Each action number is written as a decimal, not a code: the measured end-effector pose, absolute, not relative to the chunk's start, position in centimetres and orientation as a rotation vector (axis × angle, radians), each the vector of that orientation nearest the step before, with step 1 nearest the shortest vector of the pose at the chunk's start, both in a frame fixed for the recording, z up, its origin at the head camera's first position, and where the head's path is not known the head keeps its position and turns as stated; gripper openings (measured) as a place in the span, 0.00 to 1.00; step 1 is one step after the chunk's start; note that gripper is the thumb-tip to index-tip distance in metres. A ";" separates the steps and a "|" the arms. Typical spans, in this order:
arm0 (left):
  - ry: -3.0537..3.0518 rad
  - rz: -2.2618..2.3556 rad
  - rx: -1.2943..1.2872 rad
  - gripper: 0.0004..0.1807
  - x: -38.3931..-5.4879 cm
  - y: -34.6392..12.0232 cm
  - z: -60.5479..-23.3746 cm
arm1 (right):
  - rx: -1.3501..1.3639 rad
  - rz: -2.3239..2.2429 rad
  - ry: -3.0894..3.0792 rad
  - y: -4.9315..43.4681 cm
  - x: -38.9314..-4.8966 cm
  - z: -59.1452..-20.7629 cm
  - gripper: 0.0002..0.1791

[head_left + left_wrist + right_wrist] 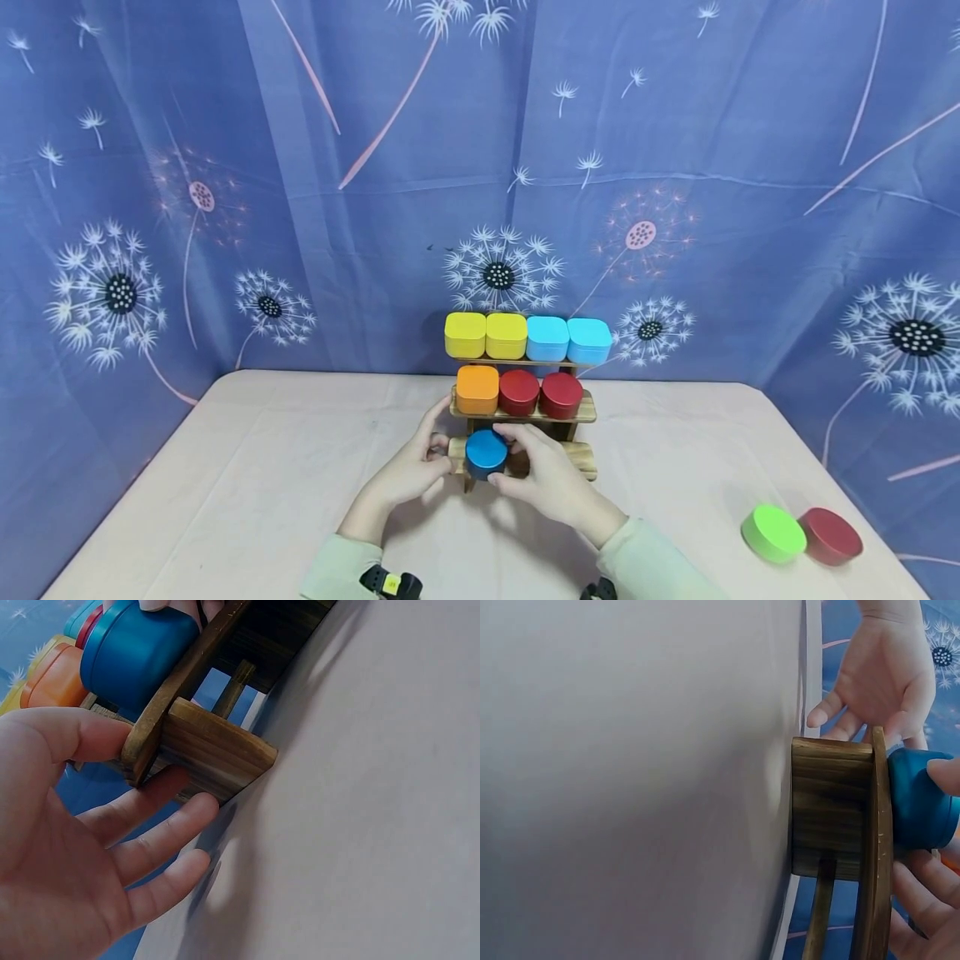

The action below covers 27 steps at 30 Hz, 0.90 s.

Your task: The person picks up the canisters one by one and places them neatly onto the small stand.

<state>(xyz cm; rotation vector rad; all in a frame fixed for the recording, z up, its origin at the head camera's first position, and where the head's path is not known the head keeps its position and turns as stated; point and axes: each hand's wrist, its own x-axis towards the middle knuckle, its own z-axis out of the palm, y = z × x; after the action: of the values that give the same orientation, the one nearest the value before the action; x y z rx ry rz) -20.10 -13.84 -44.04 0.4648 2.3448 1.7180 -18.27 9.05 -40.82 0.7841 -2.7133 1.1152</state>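
A round blue tin [486,451] stands near the left end of the lowest board of a three-tier wooden display rack [581,460]. My right hand [551,475] holds that tin, thumb at its front and fingers behind it; the right wrist view shows the tin [919,799] resting against the board. My left hand [408,471] is at the rack's left end. In the left wrist view, its thumb and a finger lie on either side of the board's end [139,754], and the other fingers spread loosely below.
Yellow tins [486,336] and light-blue tins [567,339] line the top tier. An orange tin [477,390] and two round red tins [540,394] stand on the middle one. A green tin [774,533] and a dark red tin [831,537] are at the table's right.
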 end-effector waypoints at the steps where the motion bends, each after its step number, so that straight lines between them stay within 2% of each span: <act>1: 2.344 1.719 0.461 0.50 -20.1 -13.8 -44.0 | 0.785 1.111 -2.711 9.0 -18.3 -40.8 0.34; 27: 2.341 1.726 0.462 0.51 -20.1 -13.8 -43.9 | 0.726 1.107 -2.693 8.3 -18.5 -41.1 0.32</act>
<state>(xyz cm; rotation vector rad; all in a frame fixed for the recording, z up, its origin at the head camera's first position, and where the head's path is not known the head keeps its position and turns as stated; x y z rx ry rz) -20.14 -13.80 -43.89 0.4619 2.3413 1.7256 -18.48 8.34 -41.05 0.7262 -2.6930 1.1071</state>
